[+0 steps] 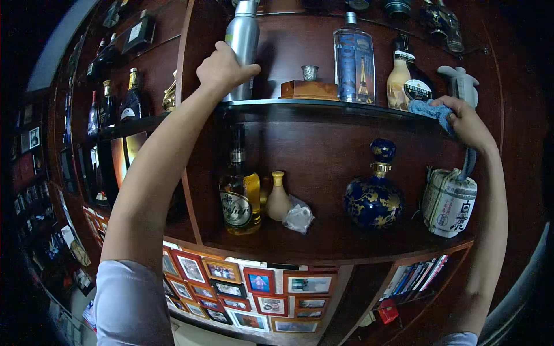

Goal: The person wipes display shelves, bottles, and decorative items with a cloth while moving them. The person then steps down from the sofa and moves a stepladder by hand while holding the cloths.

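Observation:
My left hand [224, 70] is closed around the lower part of a tall silver metal bottle [244, 36], with the thumb across its front. The bottle's base is at the glass shelf [283, 104]. My right hand [468, 123] grips a crumpled blue cloth [430, 109], which touches the shelf's front edge at the right. Just behind the cloth stands a two-tone cream and dark Sheridan's bottle [402, 75]. A grey sculpted object [460, 83] is beside it, partly hidden by my right hand.
On the upper shelf are a clear blue bottle with a tower picture [354, 63] and a small metal cup [310, 72] on a wooden block [309, 90]. Below stand a whisky-coloured bottle [239, 199], a tan flask [278, 199], a blue-gold decanter [375, 199] and a wrapped white cask [449, 205].

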`<state>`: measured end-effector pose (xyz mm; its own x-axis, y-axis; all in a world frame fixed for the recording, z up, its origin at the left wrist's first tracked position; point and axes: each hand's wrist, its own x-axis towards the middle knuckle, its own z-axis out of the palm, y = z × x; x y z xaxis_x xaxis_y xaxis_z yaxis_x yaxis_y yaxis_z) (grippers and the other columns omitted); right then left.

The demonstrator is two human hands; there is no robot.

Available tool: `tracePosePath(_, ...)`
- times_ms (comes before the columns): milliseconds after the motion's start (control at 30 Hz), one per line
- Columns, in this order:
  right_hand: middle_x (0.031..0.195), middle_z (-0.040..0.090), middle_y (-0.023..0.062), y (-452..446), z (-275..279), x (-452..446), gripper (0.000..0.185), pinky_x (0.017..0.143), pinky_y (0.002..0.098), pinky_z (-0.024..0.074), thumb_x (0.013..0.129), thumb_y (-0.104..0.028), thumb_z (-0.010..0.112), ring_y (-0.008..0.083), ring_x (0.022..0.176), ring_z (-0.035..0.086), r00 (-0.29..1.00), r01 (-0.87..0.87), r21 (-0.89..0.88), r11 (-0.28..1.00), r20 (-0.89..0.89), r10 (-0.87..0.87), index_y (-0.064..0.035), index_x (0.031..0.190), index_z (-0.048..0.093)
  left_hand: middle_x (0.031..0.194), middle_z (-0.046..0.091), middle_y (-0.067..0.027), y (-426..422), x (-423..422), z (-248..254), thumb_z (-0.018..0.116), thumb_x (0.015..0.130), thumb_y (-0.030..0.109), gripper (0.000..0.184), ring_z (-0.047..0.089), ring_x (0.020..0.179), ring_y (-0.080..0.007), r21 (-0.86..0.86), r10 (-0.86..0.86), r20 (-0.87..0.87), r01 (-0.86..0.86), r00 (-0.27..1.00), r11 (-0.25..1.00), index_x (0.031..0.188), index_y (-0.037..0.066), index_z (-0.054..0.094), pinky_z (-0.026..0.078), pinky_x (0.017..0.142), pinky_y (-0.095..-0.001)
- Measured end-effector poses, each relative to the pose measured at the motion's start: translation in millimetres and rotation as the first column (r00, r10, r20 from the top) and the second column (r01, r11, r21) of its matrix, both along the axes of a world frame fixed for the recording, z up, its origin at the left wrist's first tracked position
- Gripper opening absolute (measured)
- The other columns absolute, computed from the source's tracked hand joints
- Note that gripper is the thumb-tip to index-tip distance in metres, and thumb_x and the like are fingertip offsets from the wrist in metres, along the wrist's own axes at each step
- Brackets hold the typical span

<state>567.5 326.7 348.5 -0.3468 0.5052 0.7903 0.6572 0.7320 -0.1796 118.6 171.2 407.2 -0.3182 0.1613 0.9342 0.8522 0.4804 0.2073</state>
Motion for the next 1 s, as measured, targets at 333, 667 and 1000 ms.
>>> tracePosePath(333,0.128,0.062,0.0118,-25.7,9.8,-18.0,0.042,0.107,0.0398,0.0444,0.09,0.012,0.043,0.024,0.122,0.059,0.996,0.07,-0.031,0.997,0.066,-0.068,-0.0065,0.119,0.067,0.111,0.069,-0.0244,-58.5,27.6,-8.3,0.079,0.069,0.05,0.094,0.071,0.098,-0.0357,0.046,-0.151,-0.261,0.169,0.953,0.985,0.133,-0.008,0.043,0.058,0.083,-0.0436)
tracePosePath(667,0.117,0.069,0.0129,-135.3,27.0,-142.1,0.041,0.105,0.0382,0.0475,0.089,0.001,0.048,0.0251,0.114,0.064,0.9,-0.432,0.345,0.833,0.11,0.421,-0.007,0.125,0.067,0.112,0.062,-0.0266,-182.6,70.6,-21.7,0.074,0.073,0.038,0.087,0.067,0.096,-0.0329,0.103,-0.35,-0.157,0.368,0.923,0.924,0.137,-0.007,0.036,0.06,0.08,-0.0417)
tracePosePath(1000,0.119,0.068,0.0235,-135.1,72.4,-395.3,0.044,0.092,0.0447,0.053,0.083,-0.004,0.052,0.0354,0.104,0.069,0.766,-0.244,0.252,0.936,0.643,0.026,-0.0087,0.122,0.07,0.12,0.055,-0.0256,-286.7,62.4,-76.4,0.075,0.072,0.036,0.094,0.061,0.105,-0.0333,0.039,-0.291,0.036,0.289,0.956,0.956,0.144,-0.006,0.03,0.057,0.085,-0.0501)
